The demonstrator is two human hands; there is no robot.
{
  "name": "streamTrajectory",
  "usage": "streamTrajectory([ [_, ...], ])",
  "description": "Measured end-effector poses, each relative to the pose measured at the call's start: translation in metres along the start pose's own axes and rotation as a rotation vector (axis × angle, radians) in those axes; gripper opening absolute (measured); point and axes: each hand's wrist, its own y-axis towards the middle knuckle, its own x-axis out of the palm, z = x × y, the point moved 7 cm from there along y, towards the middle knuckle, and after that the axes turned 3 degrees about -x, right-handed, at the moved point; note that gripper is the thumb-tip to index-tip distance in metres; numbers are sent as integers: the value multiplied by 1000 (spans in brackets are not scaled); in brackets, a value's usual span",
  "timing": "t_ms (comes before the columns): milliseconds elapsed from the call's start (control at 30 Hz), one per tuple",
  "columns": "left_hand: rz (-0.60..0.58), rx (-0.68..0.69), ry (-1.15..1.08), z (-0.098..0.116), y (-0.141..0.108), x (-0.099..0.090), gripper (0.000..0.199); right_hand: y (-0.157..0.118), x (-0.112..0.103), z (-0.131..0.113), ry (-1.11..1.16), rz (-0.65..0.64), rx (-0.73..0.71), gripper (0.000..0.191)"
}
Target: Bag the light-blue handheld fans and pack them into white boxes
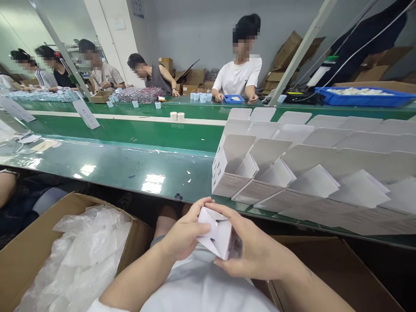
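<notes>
A small white cardboard box [215, 232] is held between both hands above my lap, one folded end facing up toward me. Its end flaps meet unevenly, leaving small dark gaps. My left hand [188, 232] grips the box from the left, with the thumb lying on the folded flaps. Around the right side wraps my right hand [248, 242], fingers over the far edge and thumb beneath the near corner. Beyond the hands, rows of white open-topped boxes [234, 184] stand on the bench edge at the right, flaps raised.
A carton [73, 199] of clear plastic bags [94, 247] stands at lower left; another carton [321, 268] is under the bench at right. Across the green conveyor [156, 134], carrying two small white cups [177, 116], several people sit working. A blue tray [367, 99] lies at far right.
</notes>
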Motion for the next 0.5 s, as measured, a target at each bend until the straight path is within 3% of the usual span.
streamTrajectory([
  [200,16,12,35,-4,-5,-3,71,3,-1,-8,8,-16,-72,92],
  [400,-127,-35,-48,-7,-13,5,81,2,-6,-9,63,-8,-162,103],
  [500,-27,50,-123,3,-10,-10,76,1,1,-27,-59,14,-291,100],
])
